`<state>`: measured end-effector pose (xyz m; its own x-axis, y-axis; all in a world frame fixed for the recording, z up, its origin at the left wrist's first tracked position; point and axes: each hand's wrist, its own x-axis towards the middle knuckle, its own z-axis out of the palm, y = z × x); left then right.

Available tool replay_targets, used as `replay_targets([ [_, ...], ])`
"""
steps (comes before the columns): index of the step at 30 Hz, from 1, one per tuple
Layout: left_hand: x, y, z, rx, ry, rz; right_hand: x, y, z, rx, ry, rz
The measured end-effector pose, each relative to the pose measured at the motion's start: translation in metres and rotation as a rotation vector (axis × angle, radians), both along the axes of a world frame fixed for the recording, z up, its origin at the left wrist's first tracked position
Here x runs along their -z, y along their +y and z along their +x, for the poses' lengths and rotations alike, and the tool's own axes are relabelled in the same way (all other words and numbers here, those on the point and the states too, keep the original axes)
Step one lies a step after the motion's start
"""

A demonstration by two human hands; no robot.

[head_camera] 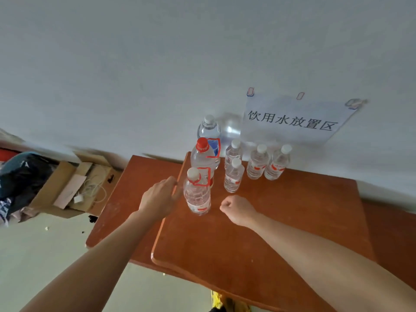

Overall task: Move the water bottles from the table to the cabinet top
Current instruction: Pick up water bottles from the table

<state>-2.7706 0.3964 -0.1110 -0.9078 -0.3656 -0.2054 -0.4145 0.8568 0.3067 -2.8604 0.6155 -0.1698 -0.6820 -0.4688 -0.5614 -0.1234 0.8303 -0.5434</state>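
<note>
Several clear water bottles stand on a red-brown wooden cabinet top [281, 221] against a white wall. The nearest is a white-capped bottle [197, 194]. Behind it stand a larger red-capped bottle [202, 156] and a tall white-capped bottle [209, 129]. To the right stand several small white-capped bottles [233, 176]. My left hand [161, 197] is just left of the nearest bottle, fingers straight, a small gap from it. My right hand [236, 210] is curled into a fist to that bottle's right, holding nothing.
A paper sign [290, 120] with printed characters is taped to the wall above the bottles. A lower wooden surface [135, 188] adjoins the cabinet top on the left. Open cardboard boxes [74, 188] and dark bags [20, 174] lie on the floor at left.
</note>
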Motion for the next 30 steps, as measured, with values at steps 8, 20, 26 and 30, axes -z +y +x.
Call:
replay_targets([
  [8,-0.005,-0.006,0.201,-0.348,-0.285,-0.008,-0.035,-0.056,0.083,-0.570,0.258,0.070],
  [20,-0.036,0.007,0.571,-1.005,-0.274,0.080,-0.075,-0.213,0.409,-1.331,0.345,-0.021],
  [26,-0.059,0.012,0.771,-1.241,-0.331,0.052,-0.087,-0.266,0.618,-1.577,0.392,-0.052],
  [30,-0.082,0.023,0.891,-1.395,-0.406,-0.002,-0.105,-0.289,0.747,-1.719,0.417,-0.137],
])
